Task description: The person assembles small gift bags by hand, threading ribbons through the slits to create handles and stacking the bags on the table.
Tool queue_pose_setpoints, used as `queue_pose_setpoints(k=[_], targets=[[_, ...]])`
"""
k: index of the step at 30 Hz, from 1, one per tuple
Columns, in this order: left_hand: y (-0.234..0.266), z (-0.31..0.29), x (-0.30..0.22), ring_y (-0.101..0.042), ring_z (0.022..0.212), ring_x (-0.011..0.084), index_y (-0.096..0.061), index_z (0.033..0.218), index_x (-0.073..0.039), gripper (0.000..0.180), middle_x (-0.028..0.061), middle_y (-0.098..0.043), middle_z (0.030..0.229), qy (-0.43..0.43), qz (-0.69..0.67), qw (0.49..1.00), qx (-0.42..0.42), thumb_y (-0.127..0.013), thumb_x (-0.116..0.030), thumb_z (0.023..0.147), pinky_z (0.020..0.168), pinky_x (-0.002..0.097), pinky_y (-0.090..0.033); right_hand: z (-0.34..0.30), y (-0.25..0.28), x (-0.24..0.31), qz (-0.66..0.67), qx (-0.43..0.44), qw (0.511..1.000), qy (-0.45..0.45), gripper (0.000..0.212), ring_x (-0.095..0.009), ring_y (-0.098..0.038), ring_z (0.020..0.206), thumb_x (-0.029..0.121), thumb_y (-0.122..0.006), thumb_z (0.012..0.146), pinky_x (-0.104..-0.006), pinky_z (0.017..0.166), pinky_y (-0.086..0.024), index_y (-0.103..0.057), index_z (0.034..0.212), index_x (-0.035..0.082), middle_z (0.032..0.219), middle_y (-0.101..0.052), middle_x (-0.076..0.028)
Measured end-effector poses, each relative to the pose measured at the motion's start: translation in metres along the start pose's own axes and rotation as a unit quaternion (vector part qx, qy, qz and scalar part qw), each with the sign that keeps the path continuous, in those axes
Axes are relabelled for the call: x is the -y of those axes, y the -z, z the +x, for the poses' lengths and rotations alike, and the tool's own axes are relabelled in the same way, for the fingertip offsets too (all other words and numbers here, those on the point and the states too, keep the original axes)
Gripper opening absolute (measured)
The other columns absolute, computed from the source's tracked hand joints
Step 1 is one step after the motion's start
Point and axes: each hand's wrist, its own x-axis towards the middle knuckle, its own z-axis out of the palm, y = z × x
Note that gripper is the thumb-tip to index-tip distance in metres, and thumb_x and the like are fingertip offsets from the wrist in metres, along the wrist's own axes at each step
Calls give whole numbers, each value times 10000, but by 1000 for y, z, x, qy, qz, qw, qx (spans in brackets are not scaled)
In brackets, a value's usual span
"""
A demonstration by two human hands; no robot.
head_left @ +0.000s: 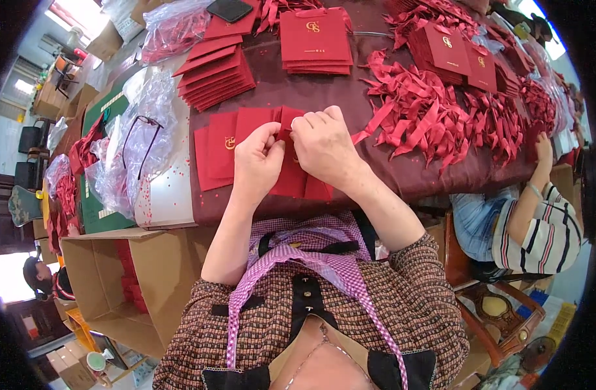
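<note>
Both hands meet over the top edge of a small red paper bag [290,177], which lies flat on others like it at the near edge of the table. My left hand [259,156] is closed, thumb and fingers pinching at the bag's upper edge. Close beside it my right hand [327,146] is also closed, its fingertips pressed together at the same edge. The fingers hide whatever small part lies between them. More flat red bags [221,153] with a gold mark overlap to the left.
Loose red ribbons [418,110] are heaped at the right. Beyond my hands stand stacks of finished red bags [316,42] and folded ones [216,78]. Eyeglasses [142,146] rest on clear plastic at the left. A cardboard box [142,273] stands below. A co-worker [525,221] sits at the right.
</note>
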Motion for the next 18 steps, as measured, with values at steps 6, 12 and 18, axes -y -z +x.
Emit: queue_pose_setpoints(k=[6, 12, 18], targets=[[1, -4, -7, -395, 624, -4, -620, 1070, 24, 238, -81, -457, 707, -15, -12, 1000, 9, -590, 69, 839, 547, 169, -341, 4, 3, -8, 281, 77, 933, -209, 107, -311, -601, 663, 105, -616, 792, -399, 671, -415, -564, 753, 21, 671, -596, -160], [-2, -5, 0, -452, 677, 4, -622, 1127, 32, 267, -73, -501, 742, -21, -43, 998, 28, -550, 65, 871, 603, 163, -385, 2, -1, 0, 52, 8, 999, 13, 118, -288, -571, 686, 88, -609, 780, -386, 695, -385, -506, 728, 64, 690, -558, -119], [11, 3, -9, -553, 771, 39, -629, 1167, 35, 272, -26, -632, 864, -18, -64, 996, 60, -566, 12, 903, 698, 197, -453, 8, 26, -13, 193, 55, 979, -42, 92, -288, -570, 700, 85, -635, 797, -365, 726, -389, -553, 779, 47, 738, -604, -106]])
